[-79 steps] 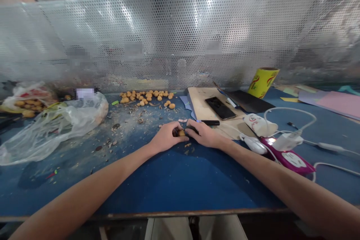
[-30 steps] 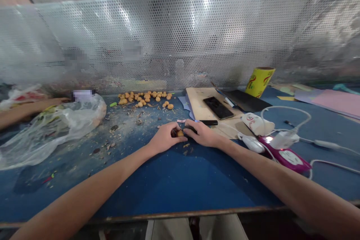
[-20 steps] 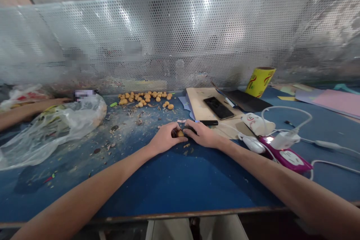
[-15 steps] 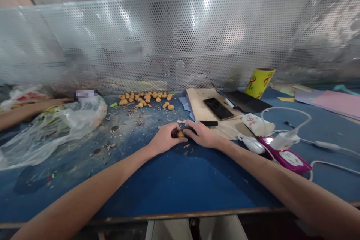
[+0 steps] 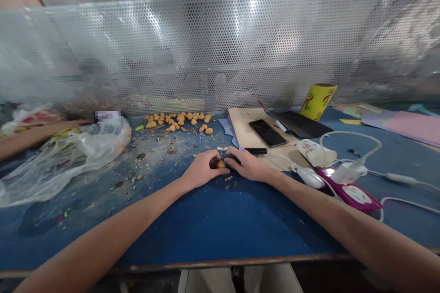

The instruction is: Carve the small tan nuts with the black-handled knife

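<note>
A small round tan fruit (image 5: 220, 164), which looks like a longan, is in the curled fingers and thumb of my left hand (image 5: 200, 168). Close against it on the right, my right hand (image 5: 248, 165) has its fingers bent and thumb drawn in. A dark patch shows beneath these fingers, and I cannot make out what they hold. Behind the right hand lies a black pen-like stick (image 5: 256, 150). Tan scraps (image 5: 228, 178) lie on the blue table (image 5: 213, 224) just in front of the hands. Several similar fruits (image 5: 178, 120) are strewn farther back.
At left, another person's arm (image 5: 34, 135) reaches over a clear plastic bag (image 5: 79, 155). Crumbs and peel bits litter the table. On the right are a phone (image 5: 267, 132) on a board (image 5: 240, 121), a yellow roll (image 5: 318, 102), a purple power strip (image 5: 357, 198) and white cables.
My hands stay in nearly the same place and pose, with the fruit between them. The view has shifted very slightly.
</note>
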The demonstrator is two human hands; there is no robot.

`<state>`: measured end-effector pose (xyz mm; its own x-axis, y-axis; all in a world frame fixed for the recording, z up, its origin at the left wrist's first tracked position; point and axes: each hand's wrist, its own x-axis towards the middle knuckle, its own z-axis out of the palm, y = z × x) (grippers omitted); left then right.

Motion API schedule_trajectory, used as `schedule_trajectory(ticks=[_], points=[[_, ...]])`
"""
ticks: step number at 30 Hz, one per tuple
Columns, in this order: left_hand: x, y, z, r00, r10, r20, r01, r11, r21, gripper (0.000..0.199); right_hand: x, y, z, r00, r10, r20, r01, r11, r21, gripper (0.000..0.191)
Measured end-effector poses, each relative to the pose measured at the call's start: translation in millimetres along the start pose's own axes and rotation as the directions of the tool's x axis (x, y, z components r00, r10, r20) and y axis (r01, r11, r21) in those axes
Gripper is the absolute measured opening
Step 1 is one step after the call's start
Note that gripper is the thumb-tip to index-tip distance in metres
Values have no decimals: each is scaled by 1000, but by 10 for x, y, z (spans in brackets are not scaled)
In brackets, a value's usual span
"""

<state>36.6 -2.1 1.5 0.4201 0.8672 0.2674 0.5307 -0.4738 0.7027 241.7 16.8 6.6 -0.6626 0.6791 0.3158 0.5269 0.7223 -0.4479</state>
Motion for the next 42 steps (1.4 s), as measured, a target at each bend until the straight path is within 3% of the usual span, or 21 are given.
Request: schedule_trajectory(ticks=[19,23,25,27,29,30,34,37,39,42], points=[[-8,-13,4,1000,5,-5,-5,1000,8,38,0,-2,0,1000,-6,-5,6,1000,19,14],[-5,-77,17,997,-57,-55,52,994,-95,38,7,14,5,1000,11,-17,-10,999,50,15],[20,-131,5,974,-164,-156,126,965,-228,52,11,32,7,999,27,-35,-25,998,66,16],[53,-176,-33,910,-267,-317,133,913,-386,68,13,45,7,998,41,-45,-37,996,80,16],[74,-190,-93,825,-321,-465,77,879,-471,59,12,51,3,998,45,-33,-42,995,94,17],[75,-183,-124,807,-316,-499,52,879,-473,51,11,50,0,998,47,-28,-44,994,99,17],[22,-105,-176,889,-197,-413,43,935,-353,39,3,44,-12,998,49,-33,-45,992,114,16],[-24,-65,-127,964,-101,-248,37,967,-250,35,-4,51,-16,997,48,-61,-41,992,120,18],[-40,-58,-88,987,-59,-150,28,979,-203,34,-10,62,-15,995,55,-87,-44,992,118,20],[-46,-55,-60,995,-29,-96,14,988,-152,36,-17,74,-12,994,51,-94,-39,991,127,23]])
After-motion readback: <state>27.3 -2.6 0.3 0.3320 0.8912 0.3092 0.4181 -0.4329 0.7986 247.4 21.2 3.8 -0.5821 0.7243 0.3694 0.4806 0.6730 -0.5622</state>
